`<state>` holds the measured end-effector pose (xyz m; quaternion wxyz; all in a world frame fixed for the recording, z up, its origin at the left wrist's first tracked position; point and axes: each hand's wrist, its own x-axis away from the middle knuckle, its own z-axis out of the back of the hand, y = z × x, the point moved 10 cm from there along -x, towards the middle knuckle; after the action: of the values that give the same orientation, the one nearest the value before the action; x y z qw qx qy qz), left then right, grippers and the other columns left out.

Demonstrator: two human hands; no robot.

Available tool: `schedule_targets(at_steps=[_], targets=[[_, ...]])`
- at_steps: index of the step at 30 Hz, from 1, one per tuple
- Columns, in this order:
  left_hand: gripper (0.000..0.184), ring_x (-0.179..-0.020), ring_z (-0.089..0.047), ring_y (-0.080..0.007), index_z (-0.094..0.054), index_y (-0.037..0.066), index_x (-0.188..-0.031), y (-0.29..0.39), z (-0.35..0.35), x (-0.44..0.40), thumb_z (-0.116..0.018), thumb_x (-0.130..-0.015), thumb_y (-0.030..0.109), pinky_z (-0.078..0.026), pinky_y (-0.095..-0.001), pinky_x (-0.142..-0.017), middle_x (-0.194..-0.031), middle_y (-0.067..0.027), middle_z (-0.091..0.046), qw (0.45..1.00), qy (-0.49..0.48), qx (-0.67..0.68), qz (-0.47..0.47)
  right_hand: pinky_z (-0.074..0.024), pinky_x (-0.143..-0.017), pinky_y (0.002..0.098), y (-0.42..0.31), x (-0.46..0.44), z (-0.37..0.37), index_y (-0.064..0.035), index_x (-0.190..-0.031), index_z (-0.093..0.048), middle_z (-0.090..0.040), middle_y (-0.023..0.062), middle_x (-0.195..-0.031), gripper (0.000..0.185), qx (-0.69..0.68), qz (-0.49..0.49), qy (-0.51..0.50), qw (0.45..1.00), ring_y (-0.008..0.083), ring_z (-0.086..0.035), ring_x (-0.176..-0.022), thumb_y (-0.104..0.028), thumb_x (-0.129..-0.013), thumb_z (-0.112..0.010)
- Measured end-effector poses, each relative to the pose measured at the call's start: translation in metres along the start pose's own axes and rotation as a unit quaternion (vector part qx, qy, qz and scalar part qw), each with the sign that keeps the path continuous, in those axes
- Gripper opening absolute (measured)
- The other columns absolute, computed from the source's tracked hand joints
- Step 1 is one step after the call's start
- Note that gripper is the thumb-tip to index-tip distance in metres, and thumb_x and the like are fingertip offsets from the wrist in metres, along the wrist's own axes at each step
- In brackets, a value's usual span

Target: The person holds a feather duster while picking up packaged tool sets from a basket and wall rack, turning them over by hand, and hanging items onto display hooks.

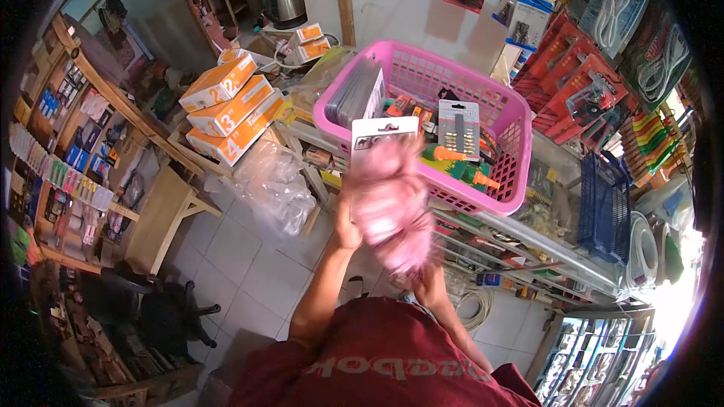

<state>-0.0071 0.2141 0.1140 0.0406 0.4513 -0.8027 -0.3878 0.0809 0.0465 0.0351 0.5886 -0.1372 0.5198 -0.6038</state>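
Nearest me is the maroon shirt (392, 350) of the person at work, and from the left I see the stacked orange boxes (230, 109), then a clear plastic bag (273, 190). The left hand (347, 227) is at the side of a blurred pink cloth (392, 211), which covers the lower part of a carded pack (383, 130). The right hand (431, 286) meets the cloth's lower end, beside the pink basket (519, 154), though I can't tell how either hand's hidden fingers grip.
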Motion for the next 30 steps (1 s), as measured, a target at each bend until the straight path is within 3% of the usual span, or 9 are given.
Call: schedule_targets(at_steps=[3,8,11,12,14,18,22,27,30], targets=[[0.07,-0.123,-0.044,-0.0272,-0.029,0.005,-0.141,0.0,-0.018,-0.007,-0.028,-0.092,0.055,-0.034,-0.0468,-0.1,-0.137,-0.0125,-0.042,1.0,-0.019,-0.002,-0.011,-0.0415,-0.057,0.0398,0.062,0.021,0.009,0.0002,-0.083,-0.054,-0.056,0.0187,-0.071,0.005,-0.025,-0.267,0.036,0.963,0.035,-0.052,-0.062,-0.005,-0.083,-0.053],[0.064,-0.123,-0.045,-0.0288,-0.031,0.003,-0.139,-0.006,-0.016,-0.003,-0.03,-0.094,0.048,-0.035,-0.0448,-0.102,-0.135,-0.0139,-0.043,0.998,0.001,-0.056,-0.033,-0.0331,-0.045,0.0266,0.014,-0.022,0.025,-0.0013,-0.087,-0.05,-0.048,0.0032,-0.057,0.011,0.04,0.001,0.027,0.999,0.0083,-0.041,-0.05,-0.012,-0.091,-0.052],[0.068,-0.12,-0.047,-0.0291,-0.031,0.005,-0.139,-0.012,-0.019,-0.009,-0.036,-0.091,0.052,-0.035,-0.0469,-0.101,-0.134,-0.0136,-0.045,0.999,0.009,0.05,-0.008,-0.0362,-0.05,0.028,0.039,-0.026,0.047,0.0006,-0.094,-0.052,-0.051,0.008,-0.063,0.008,-0.055,-0.194,0.081,0.976,0.0144,-0.044,-0.055,-0.005,-0.089,-0.05],[0.069,-0.12,-0.046,-0.0289,-0.034,0.007,-0.139,-0.008,-0.045,-0.012,-0.038,-0.088,0.054,-0.035,-0.0471,-0.101,-0.133,-0.0122,-0.046,0.993,-0.087,0.08,0.028,-0.036,-0.05,0.0274,0.03,-0.029,0.053,0.0015,-0.093,-0.053,-0.05,0.0065,-0.064,0.008,-0.037,-0.147,0.101,0.983,0.0135,-0.043,-0.055,-0.001,-0.089,-0.047],[0.066,-0.118,-0.049,-0.0294,-0.035,0.005,-0.137,-0.014,-0.028,-0.013,-0.039,-0.088,0.049,-0.036,-0.0465,-0.101,-0.13,-0.0136,-0.049,0.99,-0.011,0.14,0.032,-0.0333,-0.047,0.0266,0.012,-0.039,0.048,0.0004,-0.088,-0.052,-0.047,0.0022,-0.061,0.005,0.01,0.004,0.069,0.998,0.01,-0.04,-0.053,-0.001,-0.088,-0.047],[0.062,-0.112,-0.053,-0.0295,-0.04,0.002,-0.133,-0.016,-0.025,-0.012,-0.035,-0.089,0.045,-0.038,-0.0463,-0.099,-0.126,-0.0145,-0.052,0.981,0.013,0.191,0.023,-0.0296,-0.042,0.025,0.017,-0.038,0.042,-0.0027,-0.078,-0.051,-0.045,-0.0049,-0.058,0.008,-0.135,-0.156,0.054,0.977,0.0059,-0.039,-0.05,0.0,-0.085,-0.051],[0.063,-0.12,-0.046,-0.0286,-0.043,0.004,-0.131,-0.003,-0.039,-0.017,-0.038,-0.086,0.048,-0.033,-0.0504,-0.102,-0.127,-0.0162,-0.049,0.991,0.016,0.126,0.036,-0.0413,-0.057,0.0279,0.025,-0.033,0.028,-0.0031,-0.086,-0.057,-0.054,0.0036,-0.074,0.005,-0.234,-0.1,0.056,0.966,0.0129,-0.051,-0.066,0.001,-0.084,-0.054],[0.05,-0.101,-0.058,-0.0313,-0.042,-0.004,-0.127,-0.017,0.014,-0.006,-0.036,-0.093,0.032,-0.049,-0.0432,-0.089,-0.113,-0.0199,-0.057,0.995,0.097,-0.006,0.011,-0.0423,-0.092,0.0466,-0.039,-0.076,0.004,-0.0062,-0.141,-0.028,-0.055,0.0303,-0.11,0.079,0.091,0.107,-0.102,0.985,0.0448,-0.052,-0.105,-0.014,-0.072,-0.066],[0.062,-0.102,-0.056,-0.04,-0.031,-0.004,-0.136,-0.033,0.013,-0.017,-0.041,-0.092,0.039,-0.045,-0.0527,-0.091,-0.123,-0.0246,-0.049,0.979,0.0,0.171,0.112,-0.0494,-0.077,0.0491,-0.066,-0.1,-0.029,-0.0113,-0.146,-0.019,-0.063,0.0245,-0.078,0.09,0.095,-0.061,-0.243,0.963,0.0437,-0.061,-0.075,-0.014,-0.069,-0.066]])
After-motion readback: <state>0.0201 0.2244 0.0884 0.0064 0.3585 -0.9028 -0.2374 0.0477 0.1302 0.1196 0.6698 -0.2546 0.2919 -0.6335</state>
